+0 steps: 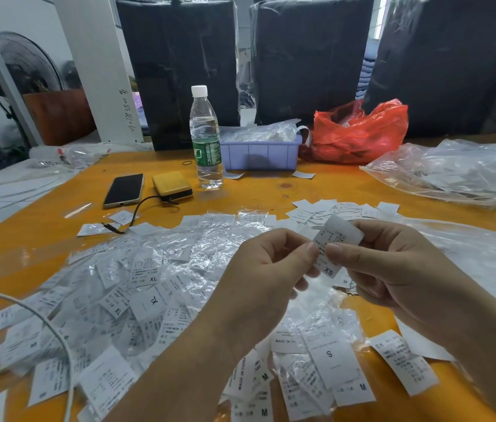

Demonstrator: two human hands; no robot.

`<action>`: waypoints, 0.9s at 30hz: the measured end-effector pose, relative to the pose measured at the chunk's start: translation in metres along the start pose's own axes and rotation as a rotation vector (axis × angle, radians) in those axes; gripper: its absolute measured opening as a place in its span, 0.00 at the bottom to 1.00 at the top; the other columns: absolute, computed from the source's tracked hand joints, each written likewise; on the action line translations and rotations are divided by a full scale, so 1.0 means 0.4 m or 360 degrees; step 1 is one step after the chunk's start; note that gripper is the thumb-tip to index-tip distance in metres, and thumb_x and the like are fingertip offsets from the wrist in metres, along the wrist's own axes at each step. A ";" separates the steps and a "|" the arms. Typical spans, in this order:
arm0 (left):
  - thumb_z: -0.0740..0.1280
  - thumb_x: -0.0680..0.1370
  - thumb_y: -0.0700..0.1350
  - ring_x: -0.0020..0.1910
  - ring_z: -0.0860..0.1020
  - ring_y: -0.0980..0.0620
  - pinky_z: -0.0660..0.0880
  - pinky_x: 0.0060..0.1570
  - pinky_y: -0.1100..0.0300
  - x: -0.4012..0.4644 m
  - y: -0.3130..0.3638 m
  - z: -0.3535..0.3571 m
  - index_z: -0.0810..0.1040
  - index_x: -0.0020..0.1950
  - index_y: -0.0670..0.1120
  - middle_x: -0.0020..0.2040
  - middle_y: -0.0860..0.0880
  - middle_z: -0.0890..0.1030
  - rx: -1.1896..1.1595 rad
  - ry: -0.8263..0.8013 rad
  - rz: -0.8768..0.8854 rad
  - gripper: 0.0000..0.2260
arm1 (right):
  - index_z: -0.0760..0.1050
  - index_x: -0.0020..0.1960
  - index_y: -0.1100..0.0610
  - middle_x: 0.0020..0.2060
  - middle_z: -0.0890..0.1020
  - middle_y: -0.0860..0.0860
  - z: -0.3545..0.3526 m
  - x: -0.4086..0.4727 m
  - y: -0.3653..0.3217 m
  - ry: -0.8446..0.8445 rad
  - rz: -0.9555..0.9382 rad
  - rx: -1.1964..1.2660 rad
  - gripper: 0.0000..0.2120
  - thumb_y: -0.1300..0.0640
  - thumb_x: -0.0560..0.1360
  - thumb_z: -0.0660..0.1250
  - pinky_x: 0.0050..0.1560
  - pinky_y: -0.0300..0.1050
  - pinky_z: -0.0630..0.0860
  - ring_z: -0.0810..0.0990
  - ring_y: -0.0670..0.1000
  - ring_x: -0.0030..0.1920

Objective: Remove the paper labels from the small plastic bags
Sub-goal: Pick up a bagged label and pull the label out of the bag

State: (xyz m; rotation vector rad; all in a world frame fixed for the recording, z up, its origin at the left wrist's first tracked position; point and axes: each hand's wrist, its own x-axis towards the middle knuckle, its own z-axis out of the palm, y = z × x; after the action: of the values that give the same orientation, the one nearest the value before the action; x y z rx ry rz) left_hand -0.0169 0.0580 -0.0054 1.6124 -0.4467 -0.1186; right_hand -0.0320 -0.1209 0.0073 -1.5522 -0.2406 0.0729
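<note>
Two hands meet above the table [271, 190]: left hand [266, 271] and right hand [393, 266] both pinch one bagged label [336, 243], marked XS, held over the pile [137, 287] of bags. Light, limp, crinkly film, likely slippery; paper slightly stiffer. Best hold looks like film edge with one hand, label end with the other
</note>
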 end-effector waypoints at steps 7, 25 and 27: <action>0.67 0.79 0.46 0.33 0.77 0.58 0.75 0.35 0.65 0.001 0.002 0.003 0.82 0.44 0.47 0.35 0.53 0.81 -0.0025 0.0013 -0.0024 0.07 | 0.82 0.38 0.55 0.22 0.72 0.50 -0.002 -0.003 -0.007 0.0272 -0.0236 -0.0018 0.03 0.57 0.65 0.71 0.21 0.37 0.57 0.60 0.46 0.21; 0.68 0.78 0.47 0.33 0.76 0.60 0.71 0.32 0.69 0.002 0.003 0.005 0.82 0.43 0.46 0.34 0.53 0.79 -0.0087 0.0126 -0.0047 0.07 | 0.84 0.46 0.48 0.35 0.82 0.52 0.027 -0.018 0.015 0.0140 -0.0571 -0.0641 0.09 0.45 0.69 0.73 0.31 0.63 0.73 0.72 0.67 0.33; 0.69 0.78 0.47 0.32 0.76 0.61 0.71 0.32 0.70 0.002 0.006 0.003 0.82 0.41 0.49 0.34 0.54 0.79 -0.0083 0.0144 -0.0073 0.07 | 0.84 0.44 0.47 0.36 0.83 0.52 0.025 -0.015 0.010 0.0197 -0.0532 -0.0624 0.02 0.52 0.71 0.76 0.34 0.64 0.75 0.75 0.68 0.36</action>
State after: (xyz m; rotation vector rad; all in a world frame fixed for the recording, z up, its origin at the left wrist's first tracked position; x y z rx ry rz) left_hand -0.0170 0.0564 -0.0031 1.5706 -0.3348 -0.0907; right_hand -0.0395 -0.1122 0.0028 -1.8756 -0.4319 -0.3509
